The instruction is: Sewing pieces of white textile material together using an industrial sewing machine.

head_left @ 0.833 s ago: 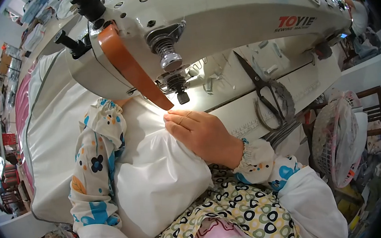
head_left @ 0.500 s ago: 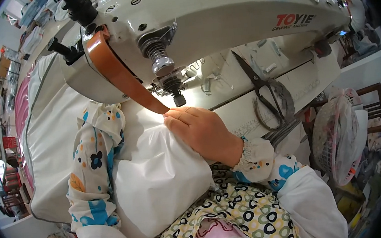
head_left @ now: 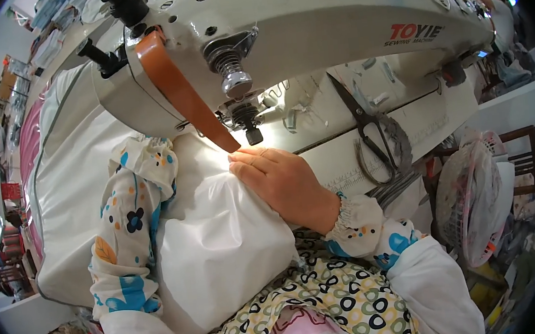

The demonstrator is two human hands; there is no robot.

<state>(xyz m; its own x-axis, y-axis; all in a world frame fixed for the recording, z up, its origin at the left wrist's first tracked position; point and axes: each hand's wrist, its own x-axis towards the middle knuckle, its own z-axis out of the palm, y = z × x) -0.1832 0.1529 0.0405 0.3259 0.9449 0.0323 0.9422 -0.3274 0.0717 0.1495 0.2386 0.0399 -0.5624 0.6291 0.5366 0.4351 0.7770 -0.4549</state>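
A large sheet of glossy white material (head_left: 224, 255), like coated fabric, runs from my lap up under the head of a sewing machine (head_left: 305, 28). My right hand (head_left: 285, 181) is closed on its edge just below the presser area, with thumb and fingertips pressed together. An orange curved guard strip (head_left: 186, 94) reaches down close to those fingertips, and the needle area behind it is hidden. Along the left side, my left forearm in a patterned sleeve cover (head_left: 134, 225) lies over the material. The left hand itself is out of sight behind the machine head.
Black scissors (head_left: 370, 128) lie on the machine bed to the right, among small scraps. A pink fan (head_left: 471, 205) wrapped in clear plastic and a wooden chair (head_left: 524, 158) stand further right. Another person (head_left: 501, 22) is at the far right.
The view has shifted slightly, so the machine head appears a little further right and higher. My right hand keeps its place on the white material, and the left forearm has barely moved.
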